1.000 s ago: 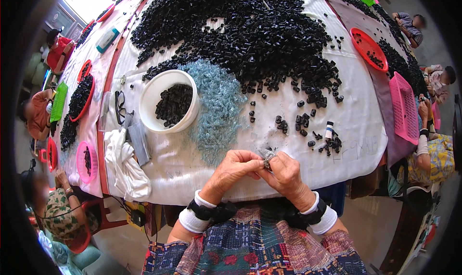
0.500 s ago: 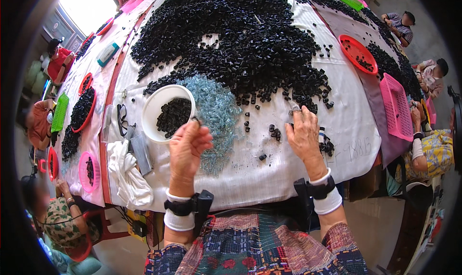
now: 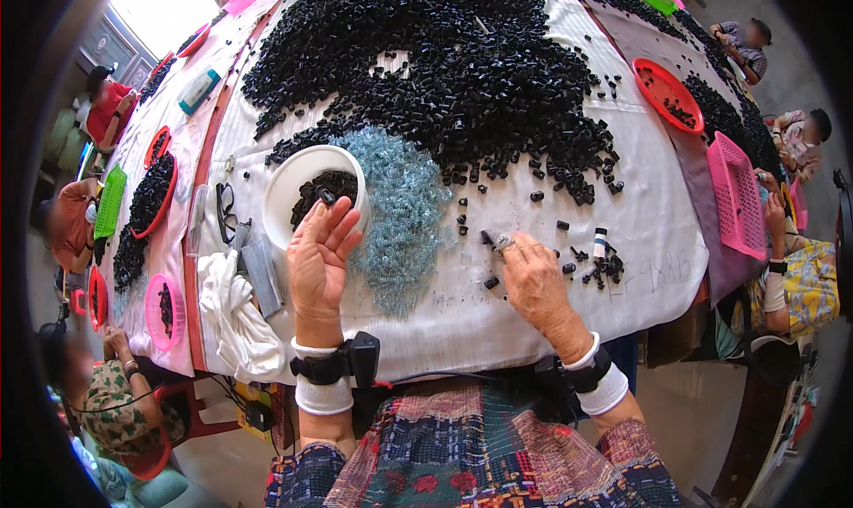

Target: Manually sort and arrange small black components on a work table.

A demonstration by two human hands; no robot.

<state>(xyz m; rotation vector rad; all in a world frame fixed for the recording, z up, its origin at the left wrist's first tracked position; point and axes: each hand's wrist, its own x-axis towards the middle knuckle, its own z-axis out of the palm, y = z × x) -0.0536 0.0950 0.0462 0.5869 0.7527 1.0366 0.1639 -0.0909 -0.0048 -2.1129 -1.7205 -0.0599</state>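
My left hand [image 3: 320, 264] is palm up at the near rim of a white bowl [image 3: 275, 208], its fingers loosely spread. A small black cap-like piece [image 3: 328, 194] shows at its fingertips over the bowl; whether they touch it is hard to tell. Inside the bowl lie many black pieces [image 3: 306, 213]. My right hand [image 3: 536, 281] pinches a small clear-grey piece [image 3: 504, 242] just above the cloth, a black piece [image 3: 486, 237] at its end. Beside the bowl spreads a heap of clear bluish small parts [image 3: 395, 215]. A large pile of black pieces [image 3: 462, 91] lies beyond.
Loose black pieces and a small white-and-black cylinder [image 3: 600, 242] lie right of my right hand. Eyeglasses [image 3: 227, 208] and a white cloth [image 3: 233, 317] are at left. A red tray [image 3: 653, 77] and pink basket [image 3: 736, 193] stand right. Other people sit along both sides.
My left hand has moved slightly left and opened from a pinch, turning palm up by the bowl. My right hand has come left and nearer, away from the black pile's edge.
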